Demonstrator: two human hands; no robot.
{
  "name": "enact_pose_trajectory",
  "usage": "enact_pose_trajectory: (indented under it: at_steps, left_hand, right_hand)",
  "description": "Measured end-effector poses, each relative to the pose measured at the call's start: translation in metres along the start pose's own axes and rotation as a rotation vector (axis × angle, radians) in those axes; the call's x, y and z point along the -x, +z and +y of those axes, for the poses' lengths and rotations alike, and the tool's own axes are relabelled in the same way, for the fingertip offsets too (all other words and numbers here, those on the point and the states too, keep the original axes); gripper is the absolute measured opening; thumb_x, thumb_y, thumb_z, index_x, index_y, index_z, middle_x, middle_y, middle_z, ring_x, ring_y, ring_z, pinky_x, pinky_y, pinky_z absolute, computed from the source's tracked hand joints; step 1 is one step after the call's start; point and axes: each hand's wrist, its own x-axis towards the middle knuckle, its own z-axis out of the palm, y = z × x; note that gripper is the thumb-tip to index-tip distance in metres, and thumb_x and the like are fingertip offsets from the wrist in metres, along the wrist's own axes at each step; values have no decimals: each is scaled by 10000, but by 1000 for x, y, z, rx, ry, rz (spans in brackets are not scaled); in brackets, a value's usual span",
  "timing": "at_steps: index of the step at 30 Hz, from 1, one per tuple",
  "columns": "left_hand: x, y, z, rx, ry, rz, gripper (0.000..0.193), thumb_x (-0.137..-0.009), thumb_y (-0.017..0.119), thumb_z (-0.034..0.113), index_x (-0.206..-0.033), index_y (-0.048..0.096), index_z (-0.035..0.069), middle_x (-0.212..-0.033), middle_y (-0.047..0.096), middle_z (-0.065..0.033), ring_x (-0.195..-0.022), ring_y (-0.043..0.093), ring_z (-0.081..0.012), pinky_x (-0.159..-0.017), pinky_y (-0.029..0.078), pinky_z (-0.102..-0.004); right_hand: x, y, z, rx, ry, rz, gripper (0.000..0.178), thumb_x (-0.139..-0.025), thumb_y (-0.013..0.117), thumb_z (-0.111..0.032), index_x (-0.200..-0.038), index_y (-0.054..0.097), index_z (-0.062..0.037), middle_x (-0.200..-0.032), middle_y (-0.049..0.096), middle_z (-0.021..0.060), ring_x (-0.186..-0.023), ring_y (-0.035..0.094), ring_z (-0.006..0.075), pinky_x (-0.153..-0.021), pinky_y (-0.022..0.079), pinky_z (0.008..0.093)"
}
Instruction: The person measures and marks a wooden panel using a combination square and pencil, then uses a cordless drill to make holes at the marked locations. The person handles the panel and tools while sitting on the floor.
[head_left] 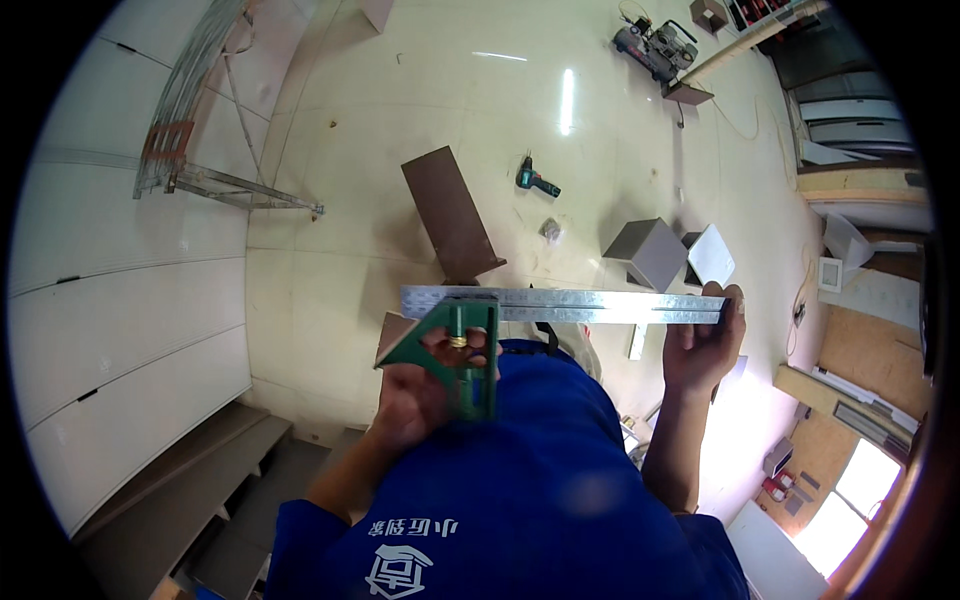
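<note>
Just ahead of my chest, combination square (487, 350) held level, its steel ruler (590, 305) running left to right. Left hand (408, 400): on the green head (440, 325), fingers wrapped behind it and clamped, part of them visible through the cut-out next to a brass-coloured knob (457, 341). Right hand (705, 350): fingers closed on the ruler's right end, palm below it. Green head sits near the ruler's left end, slanted edge facing left. Small brownish piece (391, 336) shows just left of the head; can't tell if I'm touching it. Blue shirt (500, 480) fills the lower middle, white print on it.

Beyond the ruler, on the pale floor (350, 110): long brown box (448, 210), tilted in view; cordless drill (537, 178) lying right of it; crumpled clear plastic (551, 231) near the drill; grey box (647, 253) farther right, white-faced piece (711, 255) just beside that. Air compressor (656, 50) up at top right, well apart. Metal ladder (190, 100) upper left, by white panels (140, 250).
</note>
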Motion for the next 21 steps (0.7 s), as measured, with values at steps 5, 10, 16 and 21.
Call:
enact_pose_trajectory:
  at_steps: [5,10,16,21]
  left_hand:
    - [-21,12,10,-428,-71,121,405,-946,610,433,-1023,581,37,-923,584,-135,-829,557,-205,-711,460,-359]
    - [-20,21,3,-530,1,200,467,-939,620,458,-976,599,-7,-814,591,-115,-706,541,-174,-649,456,-316]
    - [-26,27,1,-564,-49,166,451,-933,630,462,-955,595,13,-842,615,-119,-730,569,-181,-666,477,-310]
    - [-26,29,-7,-609,-125,210,481,-941,608,483,-996,580,7,-882,627,-128,-758,593,-194,-680,504,-316]
  right_hand:
    - [5,17,18,-125,-100,-131,243,-1000,449,-315,-847,401,-132,-699,352,15,-539,369,124,-455,352,243]
    - [8,36,36,-39,21,-288,188,-971,451,-248,-1030,460,-70,-732,457,68,-468,453,152,-389,357,271]
    - [26,54,51,-22,329,-448,297,-984,516,-257,-982,532,40,-795,600,158,-582,599,216,-500,475,295]
    - [26,48,49,-24,383,-454,277,-1017,473,-234,-964,527,33,-871,588,153,-672,599,209,-538,498,305]
